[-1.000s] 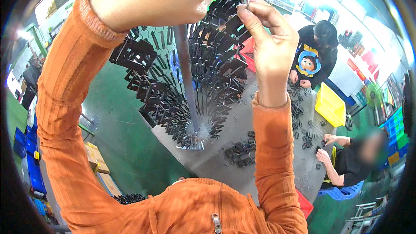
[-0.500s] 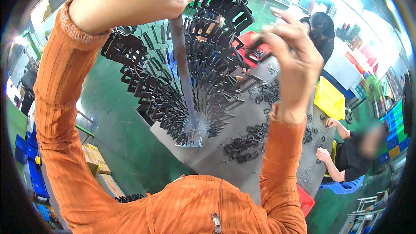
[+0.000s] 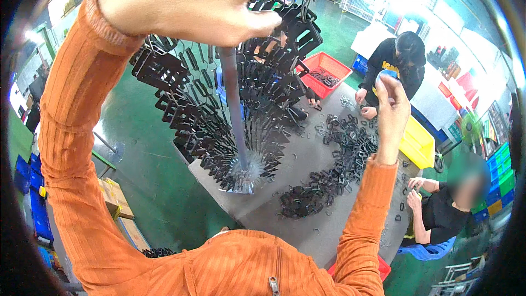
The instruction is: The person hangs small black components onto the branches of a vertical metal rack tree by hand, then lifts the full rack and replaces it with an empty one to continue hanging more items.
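A grey upright pole [image 3: 233, 104] carries a rack of many thin wires, hung all round with black rectangular buckle-like frames [image 3: 161, 68]. My left hand [image 3: 203, 5] is at the top of this rack, thumb spread away from the fingers, which reach over the upper wires; the picture's top edge cuts part of it off. Off to the right, above the table, my right hand [image 3: 393, 107] is raised and apart from the rack. Its thumb and fingers come together at the tips; what they hold, if anything, I cannot make out. Bluish colour shows at the fingertips.
Loose black buckles [image 3: 339, 159] lie piled on the grey table [image 3: 263, 208]. A red basket [image 3: 323, 71] holds more parts; a yellow basket [image 3: 419, 142] stands at the right. One co-worker [image 3: 402, 55] works across the table, another [image 3: 444, 208] sits at the right. Boxes [image 3: 118, 200] stand on the floor.
My right hand has moved right and down, away from the rack; the dark part blurred near its fingers is no longer seen there. My left thumb has spread outward. The red basket shows more fully.
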### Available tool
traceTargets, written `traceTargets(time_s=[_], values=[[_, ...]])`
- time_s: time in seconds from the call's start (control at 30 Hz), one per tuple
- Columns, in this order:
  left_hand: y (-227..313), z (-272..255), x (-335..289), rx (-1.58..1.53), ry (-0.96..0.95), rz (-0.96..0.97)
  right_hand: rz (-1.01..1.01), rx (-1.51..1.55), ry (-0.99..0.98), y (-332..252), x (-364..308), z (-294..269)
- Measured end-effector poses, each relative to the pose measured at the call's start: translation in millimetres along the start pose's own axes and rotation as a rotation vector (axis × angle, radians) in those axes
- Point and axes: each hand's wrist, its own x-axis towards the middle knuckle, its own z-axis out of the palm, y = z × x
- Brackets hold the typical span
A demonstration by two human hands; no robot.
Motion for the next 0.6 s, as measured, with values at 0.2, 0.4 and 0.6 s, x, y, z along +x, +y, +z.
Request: traceTargets(time_s=[0.2,0.4,0.6], values=[[2.6,4.1,6.9,0.205,-0.050,-0.037,-0.646,0.049,0.198,-118.3,-15.7,70.3],[-8.1,13.0,14.0,0.320,-0.047,-0.060,-0.568,0.040,0.300,-141.5,-10.1,95.9],[-2.7,9.5,4.7,0.315,-0.014,-0.036,-0.335,0.792,-0.130,-122.5,2.5,84.1]])
